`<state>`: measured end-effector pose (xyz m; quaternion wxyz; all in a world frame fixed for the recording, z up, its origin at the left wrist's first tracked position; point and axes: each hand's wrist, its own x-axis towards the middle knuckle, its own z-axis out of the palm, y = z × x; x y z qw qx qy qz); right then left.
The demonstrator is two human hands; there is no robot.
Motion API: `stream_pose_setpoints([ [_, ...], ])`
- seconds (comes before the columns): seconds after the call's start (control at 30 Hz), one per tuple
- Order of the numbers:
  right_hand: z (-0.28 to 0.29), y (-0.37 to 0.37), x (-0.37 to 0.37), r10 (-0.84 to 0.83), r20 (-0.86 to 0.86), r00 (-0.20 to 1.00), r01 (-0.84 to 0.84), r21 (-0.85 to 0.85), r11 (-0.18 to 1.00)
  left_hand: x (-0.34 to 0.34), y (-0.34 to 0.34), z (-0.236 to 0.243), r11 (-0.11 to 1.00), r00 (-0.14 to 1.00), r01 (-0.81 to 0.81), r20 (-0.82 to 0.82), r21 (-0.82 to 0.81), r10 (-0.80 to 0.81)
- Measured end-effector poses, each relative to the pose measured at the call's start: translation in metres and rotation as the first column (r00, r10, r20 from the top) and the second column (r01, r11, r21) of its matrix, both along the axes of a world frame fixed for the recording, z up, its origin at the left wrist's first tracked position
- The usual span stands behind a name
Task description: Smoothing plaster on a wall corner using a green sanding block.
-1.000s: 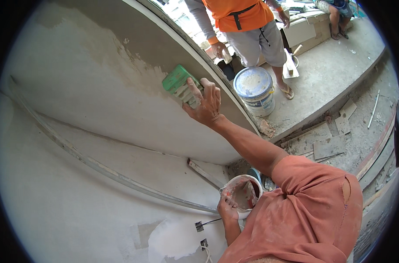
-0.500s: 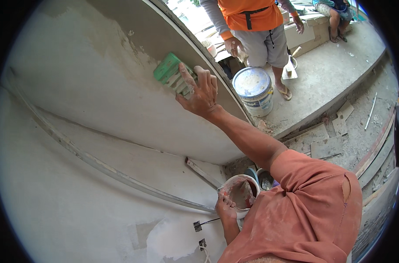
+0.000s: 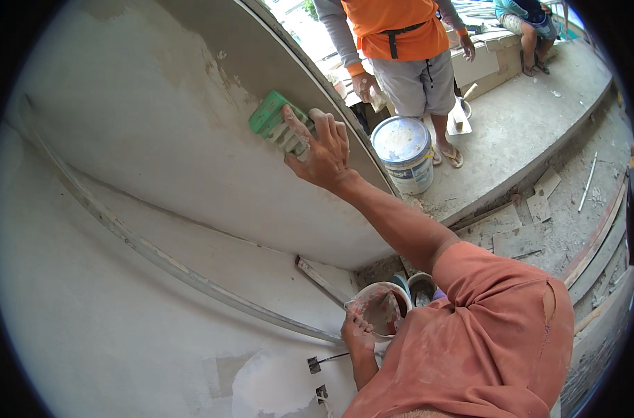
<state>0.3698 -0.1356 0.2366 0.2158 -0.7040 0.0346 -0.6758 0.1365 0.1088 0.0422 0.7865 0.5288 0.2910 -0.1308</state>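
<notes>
My right hand (image 3: 324, 150) is closed round a green plastic spreader (image 3: 267, 115), its ribbed part smeared with pale plaster. The tool lies against the upper wall (image 3: 191, 139), beside a rough, brownish damp-looking patch. Low down, near my body, my left hand (image 3: 359, 333) grips the rim of a white bucket (image 3: 362, 301). Wet grey paste coats the inside of that bucket, and reddish stains mark its wall. The spreader's face against the wall is hidden.
A lidded paint pail (image 3: 404, 164) stands on the concrete ledge, right in front of a co-worker in orange (image 3: 393, 31). Another person (image 3: 529, 31) sits farther back. A long metal strip (image 3: 157, 258) bends across the wall. Board scraps (image 3: 519, 238) litter the floor.
The whole view has shifted slightly. Against the wall marks, the spreader in my right hand sits a little farther left. My left hand keeps its hold on the bucket.
</notes>
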Motion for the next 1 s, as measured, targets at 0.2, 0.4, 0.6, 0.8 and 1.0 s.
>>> stream_pose_setpoints([
  [0.2,0.000,-0.018,-0.015,0.054,-0.008,0.999,-0.054,-0.037,0.998,-0.002,0.003,-0.001,1.000,1.000,0.002,0.027,0.007,-0.002],
  [0.4,0.053,-0.041,0.003,-0.138,0.178,0.974,0.125,0.083,0.989,0.000,0.001,-0.002,0.999,0.999,0.043,0.030,-0.010,-0.043],
  [0.6,-0.046,-0.010,-0.007,-0.081,-0.026,0.996,0.081,0.022,0.996,0.002,-0.001,0.002,0.999,0.999,0.035,0.024,0.031,-0.036],
  [0.8,-0.010,-0.024,-0.017,-0.008,0.135,0.991,-0.010,0.133,0.991,0.002,0.003,0.000,0.998,0.998,0.052,0.028,0.034,-0.053],
  [1.0,-0.012,-0.020,0.009,-0.127,0.063,0.990,0.116,0.151,0.982,0.004,-0.001,0.005,0.997,0.997,0.069,-0.037,0.037,-0.068],
])
